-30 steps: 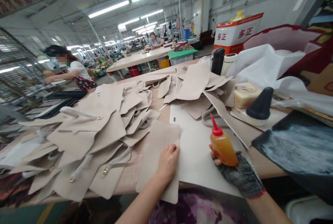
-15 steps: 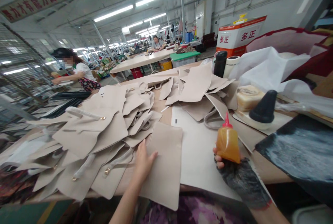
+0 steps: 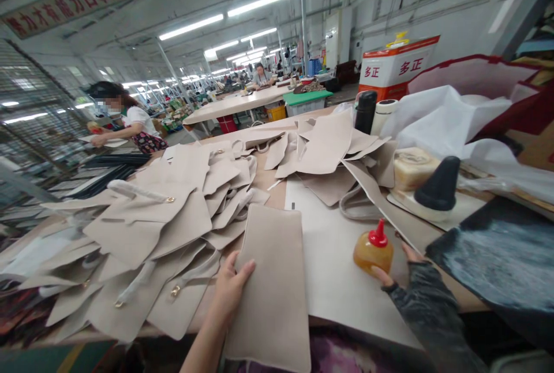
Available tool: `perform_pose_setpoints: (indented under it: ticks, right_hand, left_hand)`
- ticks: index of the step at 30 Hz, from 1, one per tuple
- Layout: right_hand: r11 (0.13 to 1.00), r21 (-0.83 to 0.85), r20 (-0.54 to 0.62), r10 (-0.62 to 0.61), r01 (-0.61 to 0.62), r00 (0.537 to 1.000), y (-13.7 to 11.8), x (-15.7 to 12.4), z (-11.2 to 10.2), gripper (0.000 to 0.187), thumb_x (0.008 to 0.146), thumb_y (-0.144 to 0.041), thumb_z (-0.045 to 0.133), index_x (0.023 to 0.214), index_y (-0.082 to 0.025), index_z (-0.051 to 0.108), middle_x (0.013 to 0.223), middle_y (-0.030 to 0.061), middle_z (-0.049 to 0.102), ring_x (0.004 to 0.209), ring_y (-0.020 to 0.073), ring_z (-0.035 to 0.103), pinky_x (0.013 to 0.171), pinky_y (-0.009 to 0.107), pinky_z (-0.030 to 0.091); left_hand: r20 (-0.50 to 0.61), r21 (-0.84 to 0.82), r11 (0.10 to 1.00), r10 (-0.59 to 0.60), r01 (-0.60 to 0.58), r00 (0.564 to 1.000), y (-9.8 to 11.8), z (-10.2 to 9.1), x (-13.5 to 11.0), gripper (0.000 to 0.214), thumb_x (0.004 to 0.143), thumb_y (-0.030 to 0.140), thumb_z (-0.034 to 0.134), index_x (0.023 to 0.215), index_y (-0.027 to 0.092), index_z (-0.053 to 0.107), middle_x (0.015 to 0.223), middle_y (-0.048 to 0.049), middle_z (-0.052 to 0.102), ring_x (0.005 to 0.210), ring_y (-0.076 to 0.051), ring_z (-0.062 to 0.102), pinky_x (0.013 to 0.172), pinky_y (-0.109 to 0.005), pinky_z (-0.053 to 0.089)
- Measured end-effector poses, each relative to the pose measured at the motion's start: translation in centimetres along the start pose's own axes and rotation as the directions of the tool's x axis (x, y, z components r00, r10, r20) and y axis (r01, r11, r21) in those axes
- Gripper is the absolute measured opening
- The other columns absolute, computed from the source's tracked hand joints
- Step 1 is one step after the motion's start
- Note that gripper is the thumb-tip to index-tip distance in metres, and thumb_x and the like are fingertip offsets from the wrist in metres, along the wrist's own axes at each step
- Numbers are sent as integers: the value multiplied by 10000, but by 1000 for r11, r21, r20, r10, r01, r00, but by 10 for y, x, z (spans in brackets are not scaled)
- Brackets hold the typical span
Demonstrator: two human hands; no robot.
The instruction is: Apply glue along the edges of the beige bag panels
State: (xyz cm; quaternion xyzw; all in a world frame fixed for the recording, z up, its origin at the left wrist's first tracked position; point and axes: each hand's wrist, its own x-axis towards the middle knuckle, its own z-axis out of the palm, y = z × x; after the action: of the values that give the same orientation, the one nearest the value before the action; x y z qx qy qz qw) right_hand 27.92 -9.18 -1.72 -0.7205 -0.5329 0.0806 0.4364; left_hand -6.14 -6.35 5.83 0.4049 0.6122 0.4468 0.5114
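My left hand grips the left edge of a beige rectangular leather panel, which is lifted and tilted above the table's front edge. My right hand, in a dark fingerless glove, is wrapped round an amber glue bottle with a red nozzle. The bottle tips toward me over a white sheet on the table. A big heap of beige cut panels with straps lies left of my left hand.
More beige pieces are piled at the back middle. A black cone on a white pad, a pale block, two flasks and white cloth stand right. A dark slab lies near right. A person works at the left.
My left hand moved from on top of the panel to its left edge and lifted it toward me. My right hand lowered and tipped the glue bottle.
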Motion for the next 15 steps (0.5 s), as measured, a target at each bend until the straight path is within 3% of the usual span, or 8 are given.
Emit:
perform_pose_setpoints:
  ticks: [2, 4, 6, 8, 10, 12, 15]
  right_hand:
    - [997, 81, -30, 4, -1, 1000, -18, -17, -2, 551, 795, -589, 488, 1144, -164, 518, 1149, 197, 544, 1084, 360, 503, 905, 531, 422]
    - [967, 244, 149, 34, -71, 988, -41, -28, 5, 459, 834, -548, 448, 1097, -191, 568, 1040, 160, 599, 916, 294, 584, 805, 459, 498]
    - [900, 369, 332, 104, -230, 938, -66, -32, 18, 502, 812, -572, 459, 1069, -164, 599, 931, 149, 649, 788, 272, 621, 693, 421, 544]
    - [821, 498, 424, 52, -280, 904, -90, -31, 31, 500, 815, -552, 468, 1096, -160, 600, 1056, 144, 659, 945, 270, 624, 836, 409, 525]
    - [802, 544, 428, -9, -249, 904, -109, -28, 39, 470, 829, -522, 471, 1118, -175, 603, 1123, 128, 651, 1040, 270, 599, 920, 413, 486]
    - [839, 519, 388, -60, -164, 920, -121, -29, 42, 417, 845, -491, 469, 1107, -206, 621, 1102, 114, 665, 1032, 273, 605, 928, 420, 479]
    - [895, 444, 320, -119, -38, 940, -128, -30, 42, 364, 856, -469, 463, 1067, -234, 643, 1042, 107, 683, 982, 275, 625, 911, 418, 485]
  left_hand:
    - [-18, -24, 1000, -6, 6, 1000, 7, 5, -14, 463, 695, 430, 716, 1038, 174, 539, 939, -74, 716, 858, -236, 683, 747, -327, 552]
    - [-20, -47, 999, -23, 22, 1000, 13, 12, -25, 489, 684, 438, 721, 1055, 182, 531, 941, -69, 717, 836, -235, 688, 760, -339, 552]
    - [-9, -49, 998, -34, 34, 999, 13, 19, -35, 525, 681, 459, 714, 1083, 183, 518, 948, -73, 716, 829, -243, 689, 766, -359, 554]
    - [-17, 12, 1000, 3, -3, 1000, 8, 25, -42, 529, 690, 492, 687, 1082, 175, 528, 965, -88, 712, 850, -259, 685, 775, -377, 555]
    - [-74, 166, 982, 107, -93, 992, -1, 28, -47, 502, 699, 519, 653, 1045, 165, 567, 993, -107, 706, 904, -279, 672, 809, -397, 547]
    - [-138, 360, 916, 241, -178, 961, -12, 28, -51, 476, 708, 522, 622, 1019, 163, 605, 1031, -125, 696, 970, -302, 650, 853, -424, 532]
    - [-113, 533, 803, 380, -267, 918, -25, 30, -59, 456, 761, 489, 561, 1082, 170, 617, 1105, -128, 676, 1038, -305, 628, 879, -424, 525]
